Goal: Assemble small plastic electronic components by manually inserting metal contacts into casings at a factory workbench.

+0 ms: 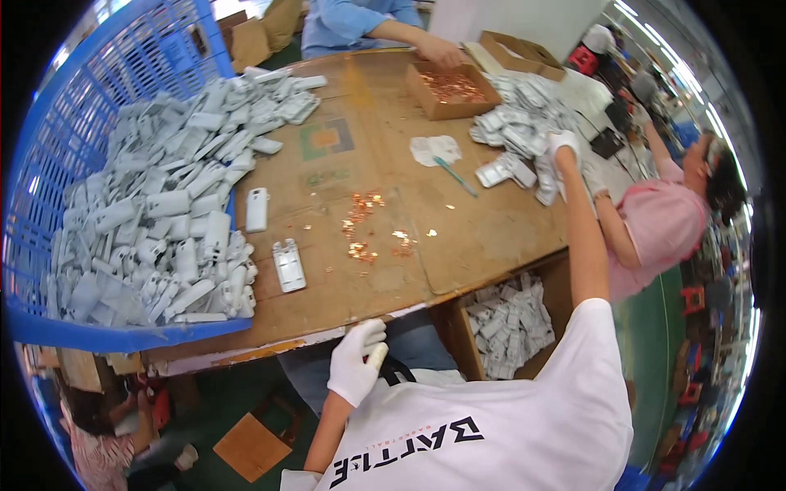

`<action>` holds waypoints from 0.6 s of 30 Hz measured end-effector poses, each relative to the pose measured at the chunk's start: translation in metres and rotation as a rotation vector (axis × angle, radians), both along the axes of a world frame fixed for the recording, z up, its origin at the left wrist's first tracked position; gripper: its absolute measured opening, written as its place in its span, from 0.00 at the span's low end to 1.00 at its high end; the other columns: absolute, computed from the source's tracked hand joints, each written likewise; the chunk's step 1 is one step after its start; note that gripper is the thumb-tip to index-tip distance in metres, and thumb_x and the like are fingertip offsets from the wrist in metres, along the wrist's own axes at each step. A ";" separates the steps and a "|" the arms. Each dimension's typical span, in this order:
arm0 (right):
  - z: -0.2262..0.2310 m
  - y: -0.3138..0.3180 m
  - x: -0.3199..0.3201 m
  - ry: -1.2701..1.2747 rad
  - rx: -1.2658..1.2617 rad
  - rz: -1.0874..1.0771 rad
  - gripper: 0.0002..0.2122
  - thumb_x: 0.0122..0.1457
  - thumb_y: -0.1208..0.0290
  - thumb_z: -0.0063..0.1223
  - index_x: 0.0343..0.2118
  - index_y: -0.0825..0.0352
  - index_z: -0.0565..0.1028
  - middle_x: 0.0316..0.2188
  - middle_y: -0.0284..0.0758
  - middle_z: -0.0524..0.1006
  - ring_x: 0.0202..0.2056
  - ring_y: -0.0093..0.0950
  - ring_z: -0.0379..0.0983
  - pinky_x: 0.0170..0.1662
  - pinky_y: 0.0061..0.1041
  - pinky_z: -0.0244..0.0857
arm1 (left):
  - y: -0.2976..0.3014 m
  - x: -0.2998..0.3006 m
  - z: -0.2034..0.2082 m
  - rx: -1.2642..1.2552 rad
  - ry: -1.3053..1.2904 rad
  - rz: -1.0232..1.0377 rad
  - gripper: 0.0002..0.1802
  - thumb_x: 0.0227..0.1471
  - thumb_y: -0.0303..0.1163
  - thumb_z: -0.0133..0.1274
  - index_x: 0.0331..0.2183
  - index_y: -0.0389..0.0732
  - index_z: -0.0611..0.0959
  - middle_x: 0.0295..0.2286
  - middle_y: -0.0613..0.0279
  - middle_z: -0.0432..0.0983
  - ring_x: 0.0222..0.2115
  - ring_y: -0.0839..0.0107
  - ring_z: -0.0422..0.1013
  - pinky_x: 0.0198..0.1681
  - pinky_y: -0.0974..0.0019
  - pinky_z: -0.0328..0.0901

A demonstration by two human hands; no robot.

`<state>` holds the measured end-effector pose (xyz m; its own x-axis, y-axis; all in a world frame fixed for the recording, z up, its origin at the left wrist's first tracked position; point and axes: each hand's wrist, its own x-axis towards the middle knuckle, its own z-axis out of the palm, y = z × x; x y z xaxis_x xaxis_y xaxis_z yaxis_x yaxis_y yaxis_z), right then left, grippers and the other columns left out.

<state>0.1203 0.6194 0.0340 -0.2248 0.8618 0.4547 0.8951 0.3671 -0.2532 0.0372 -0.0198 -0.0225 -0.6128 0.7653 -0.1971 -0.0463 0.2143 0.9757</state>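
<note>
My left hand [356, 364], in a white glove, rests by the table's near edge. Its fingers are loosely bent with the thumb apart, and nothing shows in it. My right arm stretches to the far right, where my gloved right hand [562, 146] touches a pile of white plastic casings [524, 114]. Its fingertips are too small and blended with the pile to show a grip. One casing [256, 209] and another with its inner side up [288, 266] lie apart on the cardboard-covered table [483, 237]. Small copper-coloured pieces [360, 221] are scattered mid-table.
A large blue basket [123, 337] heaped with casings stands left. Across the table, another person's hand [442, 52] is at a carton [458, 112] of copper pieces. A teal pen [455, 177] lies near white paper [434, 150]. Below the edge, an open box [458, 344] holds casings. A pink-clad person [663, 221] sits right.
</note>
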 end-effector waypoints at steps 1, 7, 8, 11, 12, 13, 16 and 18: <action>0.000 0.012 -0.013 -0.061 0.186 -0.083 0.19 0.49 0.60 0.57 0.34 0.74 0.77 0.34 0.53 0.78 0.37 0.47 0.77 0.41 0.42 0.69 | -0.003 -0.002 -0.001 -0.008 0.004 0.004 0.20 0.50 0.18 0.54 0.47 0.34 0.75 0.41 0.52 0.77 0.42 0.65 0.76 0.46 0.66 0.71; -0.001 -0.308 -0.257 -0.100 0.162 1.489 0.24 0.46 0.83 0.51 0.50 0.63 0.72 0.50 0.42 0.73 0.53 0.42 0.67 0.58 0.35 0.61 | 0.007 -0.009 -0.012 -0.088 -0.024 0.075 0.14 0.52 0.22 0.54 0.43 0.37 0.79 0.37 0.55 0.79 0.38 0.67 0.78 0.43 0.68 0.71; -0.013 -0.359 -0.285 -0.149 0.150 1.785 0.25 0.47 0.83 0.51 0.51 0.61 0.71 0.53 0.40 0.70 0.56 0.40 0.65 0.59 0.34 0.59 | 0.010 -0.013 -0.003 -0.077 -0.005 0.050 0.14 0.52 0.22 0.54 0.43 0.38 0.79 0.37 0.55 0.79 0.38 0.66 0.77 0.43 0.68 0.71; -0.033 -0.418 -0.348 -0.461 0.065 1.967 0.27 0.47 0.79 0.56 0.53 0.56 0.70 0.57 0.35 0.67 0.58 0.38 0.62 0.59 0.33 0.60 | 0.006 -0.022 0.010 -0.048 0.123 0.039 0.13 0.52 0.23 0.53 0.42 0.38 0.79 0.37 0.55 0.79 0.38 0.63 0.77 0.44 0.67 0.70; -0.026 -0.427 -0.364 -0.621 0.047 1.999 0.27 0.46 0.78 0.59 0.53 0.57 0.70 0.58 0.35 0.66 0.57 0.38 0.63 0.59 0.34 0.59 | -0.002 -0.021 0.014 -0.057 0.124 0.102 0.14 0.52 0.21 0.53 0.42 0.38 0.79 0.37 0.55 0.79 0.38 0.64 0.77 0.44 0.67 0.70; -0.040 -0.425 -0.393 -0.734 0.066 2.022 0.26 0.46 0.78 0.59 0.53 0.57 0.70 0.57 0.35 0.66 0.56 0.38 0.64 0.58 0.35 0.61 | -0.006 -0.021 0.018 -0.057 0.120 0.129 0.14 0.51 0.20 0.53 0.42 0.38 0.79 0.37 0.55 0.79 0.38 0.64 0.77 0.43 0.67 0.70; -0.030 -0.455 -0.400 -0.965 0.025 1.949 0.25 0.47 0.77 0.60 0.51 0.59 0.72 0.53 0.38 0.69 0.51 0.40 0.69 0.52 0.37 0.67 | -0.024 -0.025 0.023 -0.073 0.123 0.263 0.14 0.51 0.17 0.52 0.42 0.36 0.79 0.37 0.55 0.79 0.38 0.67 0.77 0.43 0.69 0.70; -0.028 -0.460 -0.398 -1.014 0.049 1.746 0.23 0.47 0.76 0.61 0.49 0.62 0.74 0.48 0.41 0.72 0.48 0.41 0.72 0.48 0.39 0.69 | -0.028 -0.031 0.028 -0.047 0.122 0.304 0.15 0.51 0.16 0.52 0.42 0.35 0.79 0.36 0.54 0.80 0.38 0.68 0.78 0.43 0.70 0.70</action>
